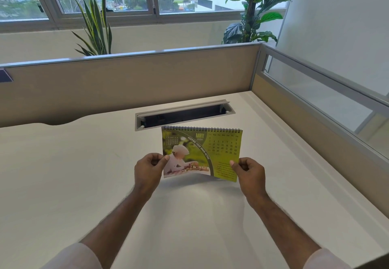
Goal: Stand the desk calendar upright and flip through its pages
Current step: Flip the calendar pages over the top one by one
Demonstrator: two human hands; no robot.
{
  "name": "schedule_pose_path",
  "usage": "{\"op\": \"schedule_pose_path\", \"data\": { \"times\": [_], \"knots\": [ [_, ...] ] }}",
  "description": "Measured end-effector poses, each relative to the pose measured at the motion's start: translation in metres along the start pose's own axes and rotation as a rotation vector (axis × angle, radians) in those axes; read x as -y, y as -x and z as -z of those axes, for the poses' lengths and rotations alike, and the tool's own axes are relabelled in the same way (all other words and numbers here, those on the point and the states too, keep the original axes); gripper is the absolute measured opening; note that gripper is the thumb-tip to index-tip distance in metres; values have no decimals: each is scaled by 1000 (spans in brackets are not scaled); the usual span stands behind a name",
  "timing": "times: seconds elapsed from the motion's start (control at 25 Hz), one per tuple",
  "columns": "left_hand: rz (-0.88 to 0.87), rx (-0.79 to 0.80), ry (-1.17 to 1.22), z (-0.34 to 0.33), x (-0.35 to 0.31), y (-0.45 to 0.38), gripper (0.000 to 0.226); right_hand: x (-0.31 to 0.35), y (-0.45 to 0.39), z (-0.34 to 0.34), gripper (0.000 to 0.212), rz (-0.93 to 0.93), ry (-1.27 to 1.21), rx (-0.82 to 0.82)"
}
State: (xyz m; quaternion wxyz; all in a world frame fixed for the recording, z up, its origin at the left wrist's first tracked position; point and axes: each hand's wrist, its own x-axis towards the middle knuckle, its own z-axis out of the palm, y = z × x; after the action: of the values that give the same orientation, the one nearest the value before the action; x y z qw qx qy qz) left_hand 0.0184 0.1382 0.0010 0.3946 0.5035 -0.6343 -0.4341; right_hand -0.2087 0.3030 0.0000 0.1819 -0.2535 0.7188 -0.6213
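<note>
The desk calendar (202, 153) is a green spiral-bound one showing the page for May 2026, with its wire binding along the top. It is held upright above the white desk (73, 174), facing me. My left hand (148, 171) pinches its lower left edge, thumb on the front. At the lower right edge, my right hand (248, 172) grips it the same way. The bottom edge of the front page bows slightly. The back of the calendar and its stand are hidden.
An open cable slot (183, 114) is set into the desk just behind the calendar. Beige partition panels (126, 79) close off the back and right sides. Two potted plants (94, 26) stand beyond the partition under a window.
</note>
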Motion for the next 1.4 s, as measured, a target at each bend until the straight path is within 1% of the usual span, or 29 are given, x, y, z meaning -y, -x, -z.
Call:
{"op": "schedule_pose_path", "data": {
  "times": [0.16, 0.28, 0.4, 0.48, 0.52, 0.64, 0.8, 0.88, 0.96, 1.08, 1.16, 1.32, 1.4],
  "knots": [
    [-29, 5, 15, 5, -6, 7, 11, 4, 5, 5, 19, 24, 18, -8],
    [-30, -12, 9, 10, -7, 11, 7, 8, 12, 6, 7, 37, -20, 13],
    [-40, -71, -31, 14, -6, 15, 12, 11, 15, 7, 14, 60, -1, -7],
    [-56, -98, -47, 16, -6, 16, 16, 16, 18, 8, 6, 51, -17, -12],
    [-63, -93, -38, 17, -8, 17, 17, 18, 20, 9, 6, 42, -33, -8],
    [-55, 6, 56, 21, -13, 17, 20, 24, 21, 12, 22, 17, -79, -6],
    [-68, 105, 162, 30, -33, 11, 19, 49, 23, 17, 39, -42, -229, 20],
    [-79, 143, 309, 34, -49, 8, 19, 63, 21, 21, 44, -22, -233, 14],
    [-87, 177, 423, 38, -66, 5, 26, 78, 17, 24, 50, 40, -226, -7],
    [-132, 165, 341, 37, -84, -7, 47, 100, 8, 24, 60, 127, -182, 20],
    [-154, 150, 289, 32, -90, -18, 52, 110, -1, 24, 59, 158, -156, 49],
    [-158, 154, 273, 21, -90, -37, 34, 115, -21, 20, 53, 148, -109, 114],
    [-170, 143, 234, 15, -84, -45, 28, 110, -31, 18, 44, 124, -109, 133]
  ]
}}
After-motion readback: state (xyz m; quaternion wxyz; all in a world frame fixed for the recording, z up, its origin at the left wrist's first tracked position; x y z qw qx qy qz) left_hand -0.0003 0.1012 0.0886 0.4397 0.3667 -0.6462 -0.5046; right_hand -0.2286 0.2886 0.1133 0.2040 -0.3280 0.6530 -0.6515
